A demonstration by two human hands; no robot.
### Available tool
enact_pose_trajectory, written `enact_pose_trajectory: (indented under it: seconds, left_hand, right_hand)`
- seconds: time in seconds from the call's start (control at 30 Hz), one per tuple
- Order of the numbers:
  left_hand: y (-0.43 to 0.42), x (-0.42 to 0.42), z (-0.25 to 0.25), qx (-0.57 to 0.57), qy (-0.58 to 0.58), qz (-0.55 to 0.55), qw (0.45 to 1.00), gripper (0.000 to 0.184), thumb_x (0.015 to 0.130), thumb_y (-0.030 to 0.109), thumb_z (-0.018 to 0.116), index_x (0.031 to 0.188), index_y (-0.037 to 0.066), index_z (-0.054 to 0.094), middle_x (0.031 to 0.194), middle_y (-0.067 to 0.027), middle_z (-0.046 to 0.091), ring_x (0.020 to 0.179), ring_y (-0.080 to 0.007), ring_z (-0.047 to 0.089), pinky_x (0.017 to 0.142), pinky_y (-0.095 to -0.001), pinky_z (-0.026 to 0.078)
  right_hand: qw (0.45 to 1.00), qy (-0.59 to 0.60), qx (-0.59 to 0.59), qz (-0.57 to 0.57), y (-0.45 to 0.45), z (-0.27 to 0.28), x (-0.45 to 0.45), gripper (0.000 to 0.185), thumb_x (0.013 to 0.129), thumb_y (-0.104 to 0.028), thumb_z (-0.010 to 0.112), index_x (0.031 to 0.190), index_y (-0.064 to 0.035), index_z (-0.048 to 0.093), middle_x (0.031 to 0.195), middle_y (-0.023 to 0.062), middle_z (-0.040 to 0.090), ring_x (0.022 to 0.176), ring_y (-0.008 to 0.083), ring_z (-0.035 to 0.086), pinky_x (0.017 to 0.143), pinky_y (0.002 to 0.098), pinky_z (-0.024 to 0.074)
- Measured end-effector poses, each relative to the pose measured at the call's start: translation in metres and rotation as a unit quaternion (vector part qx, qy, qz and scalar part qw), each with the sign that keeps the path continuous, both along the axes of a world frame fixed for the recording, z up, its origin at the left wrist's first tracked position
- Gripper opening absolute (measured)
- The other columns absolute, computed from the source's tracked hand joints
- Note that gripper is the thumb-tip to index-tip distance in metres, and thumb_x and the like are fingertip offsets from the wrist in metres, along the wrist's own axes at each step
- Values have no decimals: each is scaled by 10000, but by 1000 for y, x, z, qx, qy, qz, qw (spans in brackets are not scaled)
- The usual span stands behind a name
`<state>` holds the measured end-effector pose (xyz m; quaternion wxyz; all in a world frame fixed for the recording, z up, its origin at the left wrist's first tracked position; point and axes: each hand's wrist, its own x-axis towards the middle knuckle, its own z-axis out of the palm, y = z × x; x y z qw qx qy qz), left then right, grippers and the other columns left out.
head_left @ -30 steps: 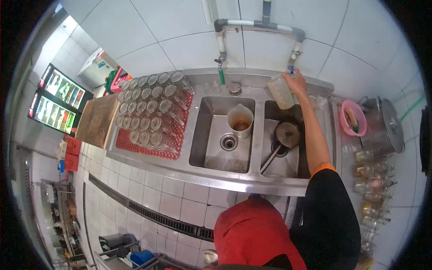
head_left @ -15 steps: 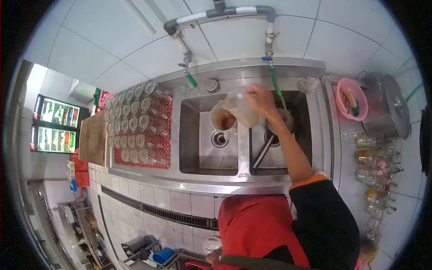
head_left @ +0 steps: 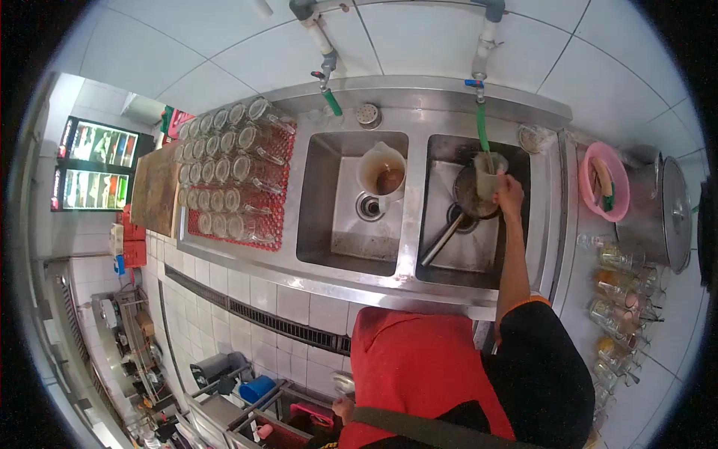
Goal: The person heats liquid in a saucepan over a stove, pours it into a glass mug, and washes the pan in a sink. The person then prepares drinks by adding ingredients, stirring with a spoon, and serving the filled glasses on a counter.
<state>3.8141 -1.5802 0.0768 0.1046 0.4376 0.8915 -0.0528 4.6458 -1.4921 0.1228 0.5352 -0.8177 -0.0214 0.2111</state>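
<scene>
Jug [head_left: 487, 176], gripped in right hand [head_left: 511, 194], is under hose [head_left: 483, 129] toward right basin's [head_left: 470, 263] back edge; left hand [head_left: 344, 410] farther, grip unclear.

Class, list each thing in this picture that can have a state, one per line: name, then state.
Right hand: closed on a jug
Held jug: raised beneath the green hose
Left basin's jug: upright, some brown liquid inside
Long-handled pan: lying in the right basin
Glass mugs: upside down, in rows
Large pot: lid on
Display coolers: lit
</scene>
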Motion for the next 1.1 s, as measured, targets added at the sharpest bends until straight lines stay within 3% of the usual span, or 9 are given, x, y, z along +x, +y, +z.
enact_pose_trajectory:
  seconds: [0.27,0.33,0.47,0.53,0.6,0.73,0.83,0.9,1.1]
  left_hand:
    - [4,13,18,-12,6,-18,1000,254,715,236,672,745,-16,672,765,-193,678,721,-340,653,667,-458,509]
    - [5,10,21,-16,7,-22,1000,254,714,235,671,748,-17,673,766,-193,678,719,-339,654,665,-456,509]
    - [11,10,27,-20,6,-31,999,253,713,232,669,752,-18,675,768,-193,680,715,-336,655,662,-453,510]
    - [12,8,26,-21,6,-34,999,253,712,231,668,754,-18,676,768,-193,680,713,-335,655,660,-452,510]
    - [15,3,28,-23,7,-42,999,253,711,230,667,757,-19,676,769,-193,681,711,-333,656,658,-450,511]
    - [20,-4,28,-22,4,-51,998,253,710,227,665,761,-20,678,770,-193,682,707,-330,657,654,-448,511]
    - [20,-11,26,-14,6,-55,998,253,708,225,663,765,-21,680,771,-193,683,704,-328,658,652,-445,512]
    - [20,-13,23,-1,10,-65,998,253,708,224,662,767,-21,681,772,-193,684,702,-327,659,650,-444,512]
    - [13,-6,22,-20,-23,10,999,251,713,222,644,770,-18,689,715,-183,679,675,-311,668,630,-432,518]
  right_hand:
    - [999,12,25,-30,-4,-9,-1,450,930,-454,540,974,-20,649,651,32,523,575,107,540,528,283,451]
    - [990,-128,-33,38,-3,-32,-4,460,927,-451,544,960,-3,643,674,32,539,587,101,527,541,291,453]
    - [1000,8,1,-9,-2,12,-9,469,928,-450,544,918,9,636,669,34,544,582,91,497,561,298,452]
    - [980,-194,51,2,0,0,-10,513,936,-503,505,819,-16,613,670,29,557,692,168,551,666,357,428]
    - [982,-145,-100,66,-5,5,-5,540,943,-525,478,743,-33,574,643,7,510,633,148,494,634,352,399]
    - [986,112,121,13,-20,25,4,467,938,-540,475,760,-112,535,610,-61,411,513,78,400,437,240,306]
    - [922,300,233,-77,-25,9,-2,405,968,-499,437,789,-142,505,610,-80,391,452,52,336,374,194,214]
    - [807,446,350,-164,-26,8,-16,278,1017,-273,389,763,-162,405,591,-65,384,415,55,179,354,222,154]
    - [664,521,508,-169,-28,-4,-57,86,925,-84,445,851,-102,483,600,-51,411,407,59,211,344,226,166]
